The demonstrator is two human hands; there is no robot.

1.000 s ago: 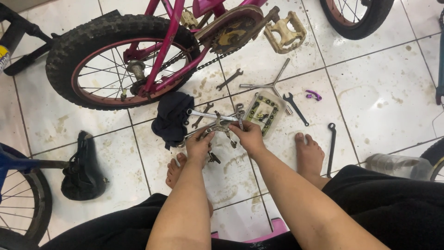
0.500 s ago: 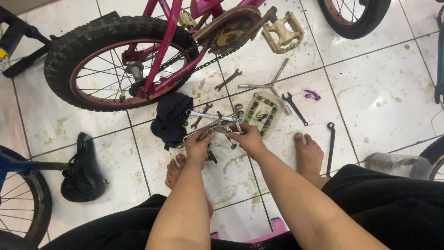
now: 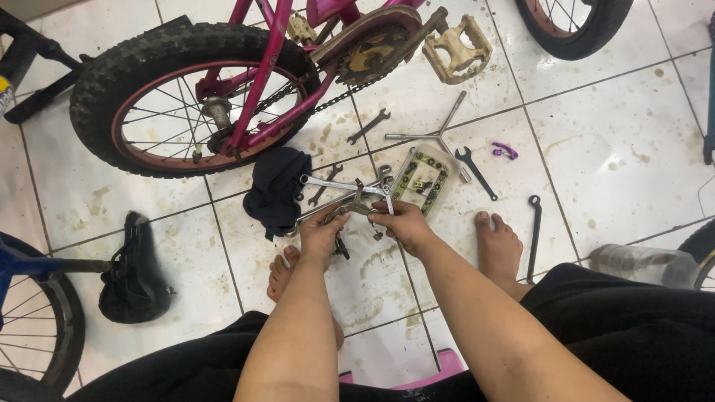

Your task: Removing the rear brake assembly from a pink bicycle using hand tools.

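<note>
My left hand [image 3: 322,237] and my right hand [image 3: 404,220] meet over the white tiled floor, both gripping a small metal bicycle part [image 3: 350,212]. A silver spanner [image 3: 344,184] lies across the top of that part, its end at my right fingers. The exact shape of the part is hidden by my fingers. A black rag [image 3: 277,189] lies just left of my hands. A pink child's bicycle [image 3: 261,82] stands beyond them, its rear wheel and chain facing me.
A clear tray of small parts [image 3: 424,177], several spanners [image 3: 475,173] and a three-way wrench [image 3: 436,134] lie to the right of my hands. A black saddle [image 3: 134,272] sits left, a plastic bottle [image 3: 640,264] right. My bare feet [image 3: 497,249] rest on the tiles.
My hands have stayed on the metal part with only slight shifts of the fingers and spanner. The view has drifted a little.
</note>
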